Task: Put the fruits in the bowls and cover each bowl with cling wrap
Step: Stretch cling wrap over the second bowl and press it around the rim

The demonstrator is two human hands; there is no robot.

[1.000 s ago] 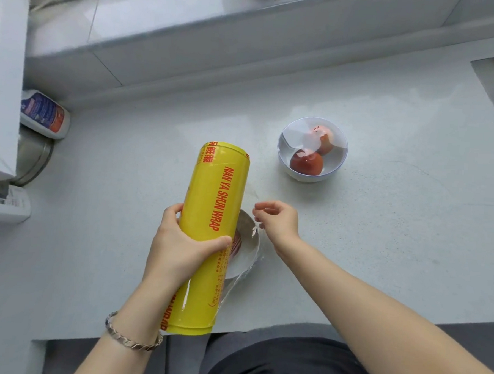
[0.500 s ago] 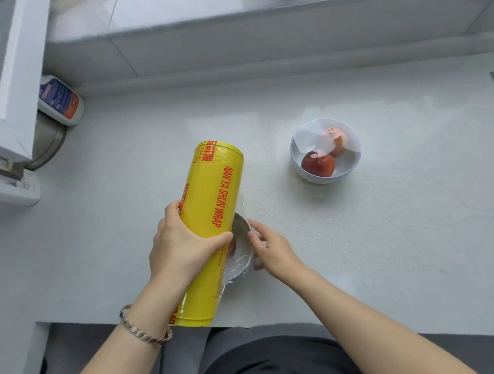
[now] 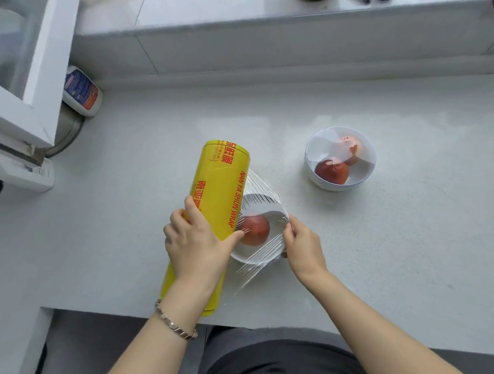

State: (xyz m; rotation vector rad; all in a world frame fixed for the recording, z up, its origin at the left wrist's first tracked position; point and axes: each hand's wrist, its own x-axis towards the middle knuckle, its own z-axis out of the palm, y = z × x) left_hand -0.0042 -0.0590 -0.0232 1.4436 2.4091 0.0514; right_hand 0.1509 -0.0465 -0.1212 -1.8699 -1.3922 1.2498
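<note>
Worktop [image 3: 408, 252], pale grey and speckled, runs back to a tiled ledge [image 3: 276, 45]; a labelled bottle [image 3: 83, 92] lies at its back left. The far bowl [image 3: 334, 187] holds 2 red fruits [image 3: 332, 171] under a wrap cover. The near bowl [image 3: 245, 256] holds 1 red fruit [image 3: 255, 230] beneath a film sheet [image 3: 263, 199] stretched from the yellow cling wrap roll [image 3: 220, 191]. The left hand [image 3: 197, 247] grips the roll; the right hand [image 3: 302, 247] pinches the sheet at the bowl's right rim.

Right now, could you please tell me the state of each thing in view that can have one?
Far bowl: covered with film, two fruits inside.
Near bowl: one fruit inside, film stretched across, not yet cut.
Cling wrap roll: film partly drawn out.
Left hand: grips the roll.
Right hand: pinches the film at the near bowl's rim.
</note>
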